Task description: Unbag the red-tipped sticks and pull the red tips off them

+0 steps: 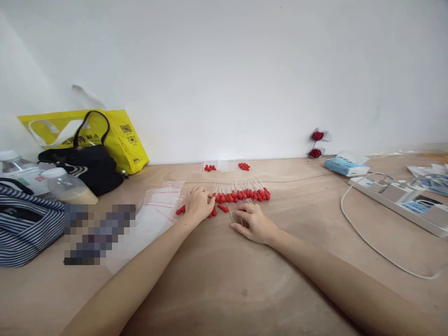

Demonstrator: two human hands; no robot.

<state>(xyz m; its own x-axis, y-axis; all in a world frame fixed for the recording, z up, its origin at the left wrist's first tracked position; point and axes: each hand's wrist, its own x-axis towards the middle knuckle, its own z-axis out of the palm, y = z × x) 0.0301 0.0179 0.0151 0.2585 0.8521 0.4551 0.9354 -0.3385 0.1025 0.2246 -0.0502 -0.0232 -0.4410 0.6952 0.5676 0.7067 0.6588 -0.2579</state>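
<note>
A row of glass droppers with red rubber bulbs (pixel 241 195) lies across the table, their thin clear tubes pointing to the wall. At the row's left end is my left hand (pixel 198 204), palm down, fingers bent and thumb drawn in; whatever its fingertips hold is hidden. Loose red rubber bulbs (pixel 222 208) lie beside it, and another red bulb (pixel 180 210) rests to its left. My right hand (pixel 258 224) spreads its fingers over several bare glass tubes (pixel 231 213) just in front of the row, touching them.
Flat clear zip bags (pixel 157 205) lie to the left. By the wall, a bag (pixel 224 165) has small red bulb groups at both ends. Left stand a yellow bag (pixel 129 144), black bag (pixel 100 168), bottle (pixel 70 185) and striped bag (pixel 31 228). Right are tissues (pixel 345 165), a power strip (pixel 402 205) and its cable (pixel 364 247).
</note>
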